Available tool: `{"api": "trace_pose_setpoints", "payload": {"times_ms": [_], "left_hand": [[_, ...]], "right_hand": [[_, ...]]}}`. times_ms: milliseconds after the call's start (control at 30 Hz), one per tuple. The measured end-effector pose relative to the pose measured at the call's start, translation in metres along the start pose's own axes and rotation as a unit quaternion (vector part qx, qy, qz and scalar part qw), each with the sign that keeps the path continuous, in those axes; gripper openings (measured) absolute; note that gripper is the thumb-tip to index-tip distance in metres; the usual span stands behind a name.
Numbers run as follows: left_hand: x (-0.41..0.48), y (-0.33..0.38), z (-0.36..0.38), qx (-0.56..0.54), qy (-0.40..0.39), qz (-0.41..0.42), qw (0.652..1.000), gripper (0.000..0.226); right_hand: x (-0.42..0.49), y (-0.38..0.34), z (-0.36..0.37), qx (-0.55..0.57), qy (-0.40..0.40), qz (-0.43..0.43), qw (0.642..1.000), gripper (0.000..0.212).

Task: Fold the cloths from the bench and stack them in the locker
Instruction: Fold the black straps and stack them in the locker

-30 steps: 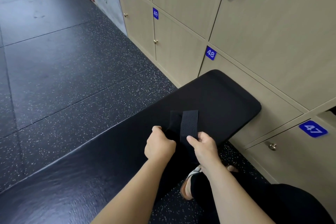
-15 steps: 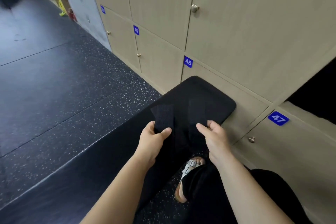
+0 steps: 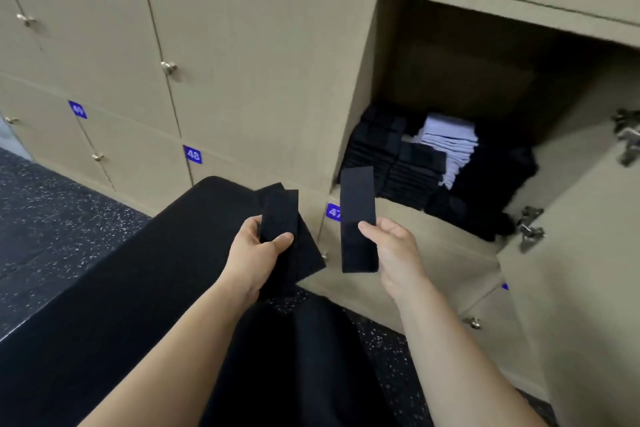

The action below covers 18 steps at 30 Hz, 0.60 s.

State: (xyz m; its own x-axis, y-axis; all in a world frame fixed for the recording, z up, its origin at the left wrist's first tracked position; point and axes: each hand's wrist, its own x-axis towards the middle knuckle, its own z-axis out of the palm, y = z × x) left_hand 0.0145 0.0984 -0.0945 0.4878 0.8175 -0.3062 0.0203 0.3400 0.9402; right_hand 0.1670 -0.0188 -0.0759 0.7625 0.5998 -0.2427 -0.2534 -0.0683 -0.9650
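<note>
Two loads: you have folded black cloth in each hand, both lifted clear of the bench [image 3: 156, 270] and in front of the locker [image 3: 450, 55].
Left hand [image 3: 258, 253]: thumb on top and fingers curled beneath, gripping the bundle [image 3: 280, 211]. Whether that is one cloth or several cannot be told.
Right hand [image 3: 394, 250]: thumb and fingers pinch the strip [image 3: 356, 204] at its lower half. It stands nearly upright, flat and neat.
Locker: open, with the door [image 3: 571, 253] swung to your right. A black stack [image 3: 398, 166] sits front left, a pale stack [image 3: 450, 146] is just behind it, and loose dark cloth lies to the right.
Step in hand: probably placing the strip on the black stack.
Doing it well: lay it flat, its long side matching the stack's. Set it down before you let go, so the fold does not spring open.
Risk: the stack sits near the front lip, and a push could slide it.
Bundle: squeeze it firmly so the layers do not fan.
</note>
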Motion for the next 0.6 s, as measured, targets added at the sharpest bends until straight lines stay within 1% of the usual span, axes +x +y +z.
{"api": "trace_pose_setpoints", "payload": {"times_ms": [133, 200, 300, 367, 433, 500, 567, 600], "left_hand": [[0.0, -0.002, 0.05, 0.029, -0.025, -0.006, 0.999, 0.029], [0.001, -0.003, 0.073, 0.043, -0.039, -0.014, 0.998, 0.026], [0.007, -0.005, 0.104, 0.053, -0.061, -0.017, 0.997, 0.025], [0.013, -0.006, 0.122, 0.062, -0.072, -0.015, 0.995, 0.027], [0.021, -0.009, 0.135, 0.07, -0.081, -0.017, 0.994, 0.029], [0.029, -0.013, 0.145, 0.086, -0.088, -0.021, 0.992, 0.03], [0.036, -0.018, 0.153, 0.093, -0.093, -0.025, 0.991, 0.03], [0.04, -0.021, 0.156, 0.093, -0.094, -0.027, 0.991, 0.031]], "right_hand": [[0.007, -0.014, -0.063, -0.008, 0.067, -0.013, 0.998, 0.012], [0.014, -0.018, -0.09, -0.023, 0.082, -0.005, 0.996, 0.012], [0.024, -0.025, -0.124, -0.063, 0.11, -0.002, 0.992, 0.016], [0.03, -0.032, -0.141, -0.104, 0.135, -0.021, 0.985, 0.015], [0.04, -0.039, -0.157, -0.165, 0.168, -0.045, 0.971, 0.013], [0.057, -0.044, -0.171, -0.225, 0.204, -0.085, 0.949, 0.014], [0.078, -0.05, -0.184, -0.299, 0.243, -0.12, 0.915, 0.014], [0.088, -0.054, -0.188, -0.337, 0.259, -0.13, 0.896, 0.018]]}}
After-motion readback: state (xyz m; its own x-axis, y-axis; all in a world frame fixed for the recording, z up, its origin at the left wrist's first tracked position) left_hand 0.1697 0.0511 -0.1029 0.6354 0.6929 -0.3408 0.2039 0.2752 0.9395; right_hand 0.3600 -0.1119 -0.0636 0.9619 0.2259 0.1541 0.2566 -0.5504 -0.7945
